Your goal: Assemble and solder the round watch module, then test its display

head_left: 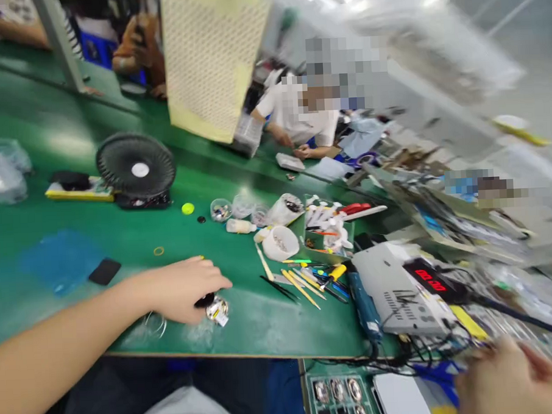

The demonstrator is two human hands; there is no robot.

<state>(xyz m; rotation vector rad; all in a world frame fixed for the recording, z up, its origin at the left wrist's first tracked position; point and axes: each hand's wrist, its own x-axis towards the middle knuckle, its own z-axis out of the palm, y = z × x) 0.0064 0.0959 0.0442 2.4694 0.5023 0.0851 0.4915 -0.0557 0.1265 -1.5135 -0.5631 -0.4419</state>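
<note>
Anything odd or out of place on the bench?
Three loose bits lie on the green mat, apart from the tool tray: a lime disc, a black disc and a thin ring, just beyond the left hand. Small and unsecured, they could easily get lost.

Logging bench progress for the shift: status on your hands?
Left hand over small black part, beside shiny metal piece. Thin wire loop on the mat nearby. Right hand open, blurred, near cables.

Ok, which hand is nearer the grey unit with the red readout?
The right hand is nearer, just below and right of the unit. The left hand is far to its left, on a small black-and-silver part.
</note>
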